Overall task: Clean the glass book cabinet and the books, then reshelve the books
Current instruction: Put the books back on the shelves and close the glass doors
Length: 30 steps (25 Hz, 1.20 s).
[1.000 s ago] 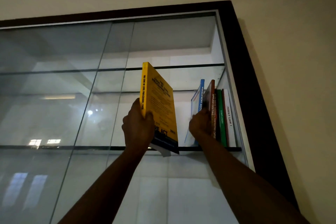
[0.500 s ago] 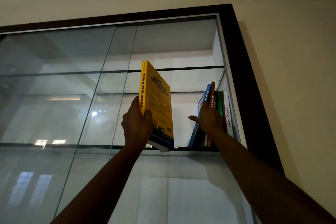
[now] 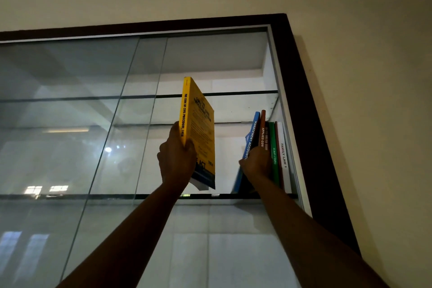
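Yellow book (image 3: 198,128) gripped in our left hand (image 3: 175,161), while our right hand (image 3: 256,163), grip unclear, now steadies the leaning blue book (image 3: 251,138) again.

Clear glossy glass in the cabinet doors (image 3: 70,124) and the shelf (image 3: 224,196), with many reflections. Dark matt frame (image 3: 304,82), like wood. Smooth, slightly shiny paper cover on the yellow book (image 3: 201,128) and the shelved books (image 3: 273,147). Matt painted wall (image 3: 374,54).

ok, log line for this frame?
step: reshelve | left hand: grips yellow book, not yet on shelf | right hand: on spines of blue book and brown book
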### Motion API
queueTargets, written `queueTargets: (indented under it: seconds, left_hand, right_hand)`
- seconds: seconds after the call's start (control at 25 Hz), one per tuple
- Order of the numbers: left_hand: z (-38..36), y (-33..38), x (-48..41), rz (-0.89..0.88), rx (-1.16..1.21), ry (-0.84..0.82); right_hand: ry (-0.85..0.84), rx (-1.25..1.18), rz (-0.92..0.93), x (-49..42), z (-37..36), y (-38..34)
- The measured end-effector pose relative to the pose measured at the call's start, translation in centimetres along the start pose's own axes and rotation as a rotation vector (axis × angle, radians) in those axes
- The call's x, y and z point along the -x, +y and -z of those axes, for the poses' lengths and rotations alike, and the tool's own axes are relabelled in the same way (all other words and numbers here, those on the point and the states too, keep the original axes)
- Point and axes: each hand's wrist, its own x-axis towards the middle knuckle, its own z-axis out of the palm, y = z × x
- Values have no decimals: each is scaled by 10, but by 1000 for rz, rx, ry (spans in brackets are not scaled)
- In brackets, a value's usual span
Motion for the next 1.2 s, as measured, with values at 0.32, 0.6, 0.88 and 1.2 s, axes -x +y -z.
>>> queueTargets:
  seconds: [0.32,0.6,0.88,1.2]
  left_hand:
    - [-40,-9,8,-49,-210,-118]
    - [-85,-24,25,-207,-428,-296]
    - [-106,-46,13,-61,161,-698]
    - [-122,-65,-11,141,457,-957]
  right_hand:
    - [-115,-501,57,3,32,-14]
    - [-370,-520,-46,-8,30,-47]
    - [-244,-394,-29,-36,19,-39]
    - [-53,260,223,-18,36,-10]
